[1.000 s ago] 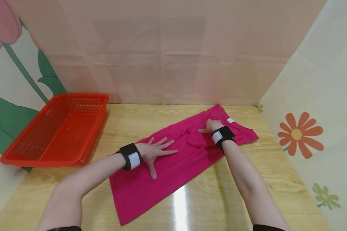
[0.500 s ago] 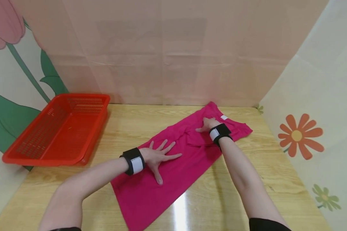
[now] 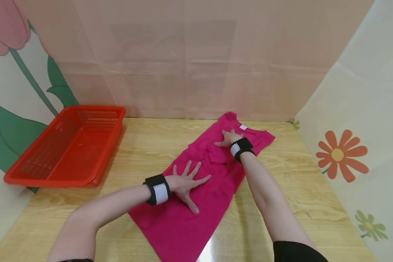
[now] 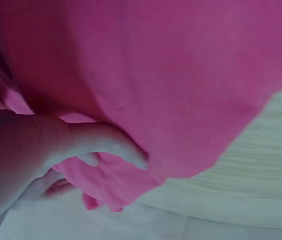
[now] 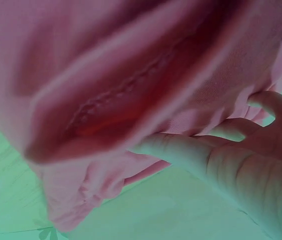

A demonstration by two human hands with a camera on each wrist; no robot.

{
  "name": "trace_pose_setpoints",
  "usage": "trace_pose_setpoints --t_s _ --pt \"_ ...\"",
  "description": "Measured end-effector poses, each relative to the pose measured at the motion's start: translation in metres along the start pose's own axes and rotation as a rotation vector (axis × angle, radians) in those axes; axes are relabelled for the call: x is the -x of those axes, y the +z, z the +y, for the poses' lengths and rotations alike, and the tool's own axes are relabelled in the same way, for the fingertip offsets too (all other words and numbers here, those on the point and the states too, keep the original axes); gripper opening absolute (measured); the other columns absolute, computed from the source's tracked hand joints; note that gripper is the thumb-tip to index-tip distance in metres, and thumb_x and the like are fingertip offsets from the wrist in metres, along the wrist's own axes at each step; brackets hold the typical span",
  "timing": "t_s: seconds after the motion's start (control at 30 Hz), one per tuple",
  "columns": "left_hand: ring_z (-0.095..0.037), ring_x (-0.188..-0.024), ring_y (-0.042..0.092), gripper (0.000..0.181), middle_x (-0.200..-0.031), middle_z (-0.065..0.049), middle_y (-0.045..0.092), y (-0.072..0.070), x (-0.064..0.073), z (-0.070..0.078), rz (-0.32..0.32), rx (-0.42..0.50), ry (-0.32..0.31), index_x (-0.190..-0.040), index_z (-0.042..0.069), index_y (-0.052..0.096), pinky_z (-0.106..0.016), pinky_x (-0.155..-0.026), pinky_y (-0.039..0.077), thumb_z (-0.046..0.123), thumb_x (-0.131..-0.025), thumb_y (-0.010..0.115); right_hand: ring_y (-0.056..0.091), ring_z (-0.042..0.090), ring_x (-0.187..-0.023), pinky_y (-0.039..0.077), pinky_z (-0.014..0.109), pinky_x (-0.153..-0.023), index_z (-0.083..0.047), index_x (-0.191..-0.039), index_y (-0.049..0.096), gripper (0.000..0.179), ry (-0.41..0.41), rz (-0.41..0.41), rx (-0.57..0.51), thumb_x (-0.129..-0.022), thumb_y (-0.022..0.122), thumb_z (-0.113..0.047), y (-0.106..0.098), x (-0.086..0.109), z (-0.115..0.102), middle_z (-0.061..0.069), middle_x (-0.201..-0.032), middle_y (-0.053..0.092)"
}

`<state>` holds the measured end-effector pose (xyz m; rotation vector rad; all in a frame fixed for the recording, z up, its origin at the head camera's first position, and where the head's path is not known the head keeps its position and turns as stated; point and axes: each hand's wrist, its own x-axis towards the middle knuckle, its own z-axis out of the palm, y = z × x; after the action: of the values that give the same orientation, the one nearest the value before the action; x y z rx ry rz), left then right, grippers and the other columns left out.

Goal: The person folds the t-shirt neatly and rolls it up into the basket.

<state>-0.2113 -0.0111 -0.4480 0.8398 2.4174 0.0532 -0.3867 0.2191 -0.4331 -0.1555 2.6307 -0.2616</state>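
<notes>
A bright pink T-shirt (image 3: 196,218) lies folded lengthwise and slanted on the wooden table, with its collar end and a small white label (image 3: 243,127) at the far right. My left hand (image 3: 186,185) rests on the middle of it, fingers spread wide and straight. Higher up, near the collar, my right hand (image 3: 230,139) presses on the cloth with its fingers apart. In the right wrist view, a stitched sleeve opening (image 5: 126,100) gapes beside that thumb. The left wrist view shows my thumb (image 4: 116,142) laid along the pink fabric.
A red plastic basket (image 3: 95,174) with slotted sides stands at the left of the table (image 3: 144,138). A beige sheet (image 3: 183,72) rises behind the table's back edge, and flower-printed panels (image 3: 347,91) flank it.
Both hands have turned the shirt on the table: its collar end has swung left and away, its hem end right and toward me. The left hand has slid right, the right hand left.
</notes>
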Motion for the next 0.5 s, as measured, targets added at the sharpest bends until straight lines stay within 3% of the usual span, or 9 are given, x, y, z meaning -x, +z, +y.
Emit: trace_pose_setpoints --t_s 0.2,0.5 --pt "-0.039 -0.156 -0.019 0.121 -0.17 -0.004 -0.019 0.001 0.0 0.014 0.016 0.028 -0.096 -0.16 0.045 0.002 -0.079 -0.114 0.001 0.079 -0.068 0.073 0.003 0.049 -0.155 0.017 0.072 -0.118 -0.013 -0.162 0.014 0.093 0.008 -0.028 -0.043 -0.093 0.063 -0.051 0.001 -0.01 -0.016 0.027 -0.167 0.005" --pt "-0.041 -0.155 -0.017 0.117 -0.17 -0.005 -0.016 -0.001 -0.006 0.042 0.023 0.092 -0.197 -0.161 0.043 0.005 -0.079 -0.114 0.003 0.078 -0.07 0.07 -0.008 0.054 -0.152 0.013 0.073 -0.119 -0.022 -0.163 0.013 0.091 -0.037 -0.073 -0.147 -0.093 0.066 -0.046 -0.001 -0.016 -0.03 0.019 -0.17 -0.005"
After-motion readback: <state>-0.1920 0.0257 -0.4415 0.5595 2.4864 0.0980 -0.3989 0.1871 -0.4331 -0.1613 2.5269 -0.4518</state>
